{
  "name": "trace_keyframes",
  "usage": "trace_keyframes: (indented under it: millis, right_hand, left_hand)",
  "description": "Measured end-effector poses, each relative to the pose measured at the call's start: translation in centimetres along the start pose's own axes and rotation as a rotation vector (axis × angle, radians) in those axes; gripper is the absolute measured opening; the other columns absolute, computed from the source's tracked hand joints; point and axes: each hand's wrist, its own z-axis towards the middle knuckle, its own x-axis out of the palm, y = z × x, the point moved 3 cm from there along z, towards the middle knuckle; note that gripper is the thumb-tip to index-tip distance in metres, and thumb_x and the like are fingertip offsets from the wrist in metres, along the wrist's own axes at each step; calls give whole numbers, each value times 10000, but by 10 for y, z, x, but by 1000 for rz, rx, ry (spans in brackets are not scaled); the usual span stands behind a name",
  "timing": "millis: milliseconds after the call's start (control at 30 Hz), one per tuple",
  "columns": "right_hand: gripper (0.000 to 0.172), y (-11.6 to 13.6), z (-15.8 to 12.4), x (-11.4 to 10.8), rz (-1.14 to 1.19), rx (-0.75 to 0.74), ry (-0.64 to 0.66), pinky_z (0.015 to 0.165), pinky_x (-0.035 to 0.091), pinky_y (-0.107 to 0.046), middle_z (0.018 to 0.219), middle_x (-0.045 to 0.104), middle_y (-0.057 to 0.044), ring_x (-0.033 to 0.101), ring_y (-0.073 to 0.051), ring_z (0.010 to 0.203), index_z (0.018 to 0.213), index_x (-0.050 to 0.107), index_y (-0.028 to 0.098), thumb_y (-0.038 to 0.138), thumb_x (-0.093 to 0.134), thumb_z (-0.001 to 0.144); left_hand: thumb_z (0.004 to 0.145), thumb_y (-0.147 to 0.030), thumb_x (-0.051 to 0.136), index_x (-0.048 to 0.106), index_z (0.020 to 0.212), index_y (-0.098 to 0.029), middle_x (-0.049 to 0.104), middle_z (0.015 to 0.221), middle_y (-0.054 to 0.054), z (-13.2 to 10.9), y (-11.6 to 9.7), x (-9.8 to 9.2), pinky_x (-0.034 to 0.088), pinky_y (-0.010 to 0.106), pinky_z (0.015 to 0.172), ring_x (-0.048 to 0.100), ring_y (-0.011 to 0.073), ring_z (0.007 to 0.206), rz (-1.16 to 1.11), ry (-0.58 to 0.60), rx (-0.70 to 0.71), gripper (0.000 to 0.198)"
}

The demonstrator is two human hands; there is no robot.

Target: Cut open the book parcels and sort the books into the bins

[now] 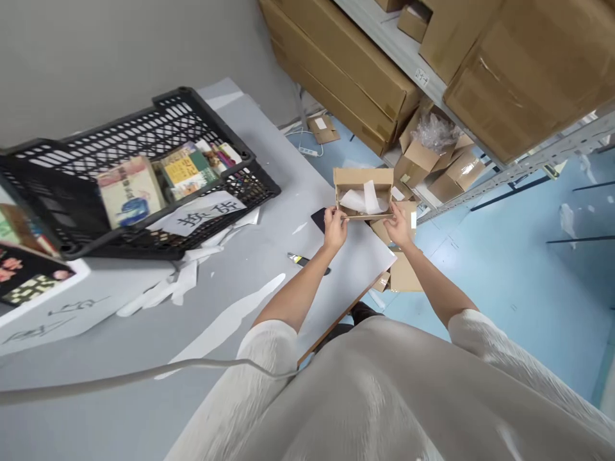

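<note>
A small open cardboard box with white paper or plastic inside is held over the far corner of the grey table. My left hand grips its near left edge, fingers closed on the cardboard. My right hand holds the near right edge, fingers curled round it. Just behind my left hand a dark flat object lies on the table. A utility knife rests on the table beside my left forearm.
A black plastic crate with several books stands at the left on the table, white paper scraps below it. Metal shelving with big cardboard boxes fills the upper right. Small cartons sit on the blue floor.
</note>
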Motion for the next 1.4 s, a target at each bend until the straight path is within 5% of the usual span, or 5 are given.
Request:
trace_keyframes:
  millis: [233, 467, 733, 1133, 1400]
  right_hand:
    - [878, -31, -8, 17, 55, 130, -8, 1351, 462, -595, 1637, 520, -179, 507, -371, 1589, 1737, 525, 244, 482, 719, 915]
    - [945, -45, -6, 15, 142, 229, -66, 1356, 431, -639, 1682, 484, -172, 451, -390, 1643, 1747, 487, 276, 550, 756, 883]
    - [902, -37, -18, 16, 173, 254, -131, 1360, 417, -645, 1707, 463, -185, 438, -380, 1668, 1711, 480, 294, 579, 773, 906]
    - [847, -27, -46, 29, 65, 187, -114, 1348, 440, -593, 1680, 476, -190, 435, -343, 1654, 1697, 426, 284, 578, 714, 957]
    - [850, -23, -52, 38, 49, 189, -108, 1338, 448, -614, 1649, 479, -215, 423, -358, 1651, 1670, 416, 263, 603, 723, 955]
  left_hand:
    - [1009, -209, 691, 594, 1039, -287, 556, 1405, 142, -10, 22, 28, 480, 617, 1287, 571, 330, 1416, -39, 3, -34, 128]
    - [1062, -266, 638, 591, 1146, -238, 507, 1537, 222, -10, 11, 44, 428, 675, 1319, 511, 378, 1532, -11, 111, -3, 100]
    - [1029, -279, 670, 663, 1209, -267, 595, 1488, 162, 1, 5, 34, 441, 598, 1342, 561, 320, 1511, -14, 147, -32, 181]
    - [1066, -301, 643, 633, 1158, -228, 508, 1670, 230, -34, 20, 39, 336, 662, 1381, 434, 371, 1666, -22, 119, -141, 118]
    - [1122, -355, 575, 621, 1245, -225, 435, 1750, 235, -39, 34, 39, 380, 596, 1384, 393, 323, 1720, -81, 173, -152, 185]
